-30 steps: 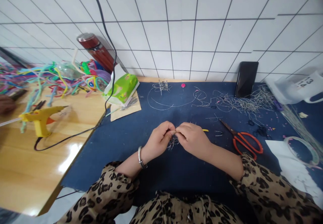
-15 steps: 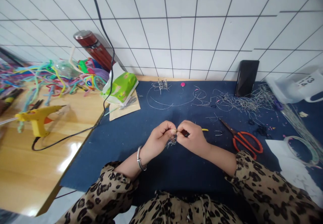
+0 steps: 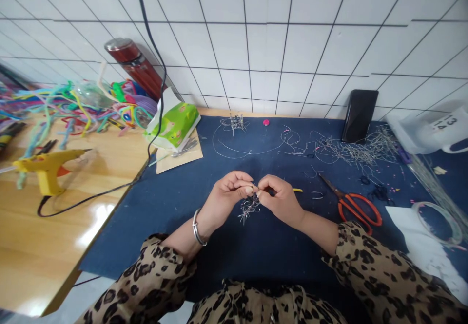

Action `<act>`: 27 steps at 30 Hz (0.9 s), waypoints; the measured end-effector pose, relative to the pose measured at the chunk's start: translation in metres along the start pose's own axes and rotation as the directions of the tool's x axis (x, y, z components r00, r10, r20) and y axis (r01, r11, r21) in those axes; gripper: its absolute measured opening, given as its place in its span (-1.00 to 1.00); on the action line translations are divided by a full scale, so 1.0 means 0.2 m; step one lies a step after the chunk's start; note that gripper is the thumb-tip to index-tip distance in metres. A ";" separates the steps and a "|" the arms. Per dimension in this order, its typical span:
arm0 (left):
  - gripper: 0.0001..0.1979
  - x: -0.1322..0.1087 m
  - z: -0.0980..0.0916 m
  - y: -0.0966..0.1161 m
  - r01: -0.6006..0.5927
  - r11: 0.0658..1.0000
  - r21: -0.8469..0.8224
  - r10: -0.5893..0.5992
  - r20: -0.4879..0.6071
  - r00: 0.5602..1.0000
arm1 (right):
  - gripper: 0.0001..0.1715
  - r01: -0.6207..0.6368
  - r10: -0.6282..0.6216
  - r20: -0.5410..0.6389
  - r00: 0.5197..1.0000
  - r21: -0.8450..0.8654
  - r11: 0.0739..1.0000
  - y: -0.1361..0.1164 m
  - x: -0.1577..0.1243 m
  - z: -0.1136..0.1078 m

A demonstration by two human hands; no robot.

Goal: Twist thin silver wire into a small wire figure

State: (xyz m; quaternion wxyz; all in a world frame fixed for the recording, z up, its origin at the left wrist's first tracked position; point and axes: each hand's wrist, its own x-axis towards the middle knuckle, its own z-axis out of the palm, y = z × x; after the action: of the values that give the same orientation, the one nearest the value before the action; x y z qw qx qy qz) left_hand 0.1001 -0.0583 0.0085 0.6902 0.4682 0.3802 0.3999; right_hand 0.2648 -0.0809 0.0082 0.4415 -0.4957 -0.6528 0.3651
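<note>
Bare blue mat [image 3: 175,202] left of hands; scissors [image 3: 356,207] and loose wire [image 3: 351,151] crowd the right

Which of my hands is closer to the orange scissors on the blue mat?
Right. The right hand is left of the scissors, apart from them; the left hand sits beyond it, farther left. Both pinch the wire bundle.

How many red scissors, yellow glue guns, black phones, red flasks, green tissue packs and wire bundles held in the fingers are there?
Red scissors: 1
Yellow glue gun: 1
Black phone: 1
Red flask: 1
Green tissue pack: 1
Held wire bundle: 1
Total: 6
</note>
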 end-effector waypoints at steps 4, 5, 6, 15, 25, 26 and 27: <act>-0.86 -0.02 0.01 -0.01 -0.098 0.975 0.201 0.113 -0.069 0.991 | -0.87 -0.027 0.027 0.000 1.000 0.030 0.999 0.01 0.00 0.01; -0.87 -0.02 0.02 -0.01 -0.131 0.953 0.273 0.160 -0.084 0.984 | -0.87 -0.035 0.036 -0.001 0.999 0.041 0.999 0.02 0.00 0.01; -0.88 -0.03 0.02 -0.01 -0.158 0.929 0.335 0.200 -0.095 0.975 | -0.88 -0.042 0.043 -0.003 0.999 0.051 0.998 0.02 0.00 0.01; -0.86 0.01 -0.02 -0.02 -0.162 0.889 0.429 0.202 -0.049 0.978 | -0.86 -0.019 0.019 -0.004 1.000 0.053 0.998 0.01 0.00 0.01; -0.85 0.00 -0.04 0.01 -0.317 0.630 0.709 0.311 0.143 0.939 | -0.84 0.016 -0.016 0.006 1.000 0.036 0.999 0.01 0.00 0.02; -0.84 0.00 -0.04 0.02 -0.326 0.614 0.719 0.310 0.160 0.937 | -0.84 0.022 -0.022 0.007 1.000 0.031 0.999 0.01 0.00 0.02; -0.84 -0.01 -0.04 0.02 -0.327 0.601 0.729 0.304 0.170 0.937 | -0.84 0.027 -0.027 0.007 1.000 0.026 0.999 0.01 0.00 0.03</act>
State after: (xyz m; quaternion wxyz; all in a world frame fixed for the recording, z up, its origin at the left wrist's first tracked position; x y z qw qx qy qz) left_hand 0.0911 -0.0554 0.0111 0.3602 0.7747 0.4117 0.3171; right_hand 0.2609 -0.0810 0.0042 0.4504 -0.4798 -0.6563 0.3690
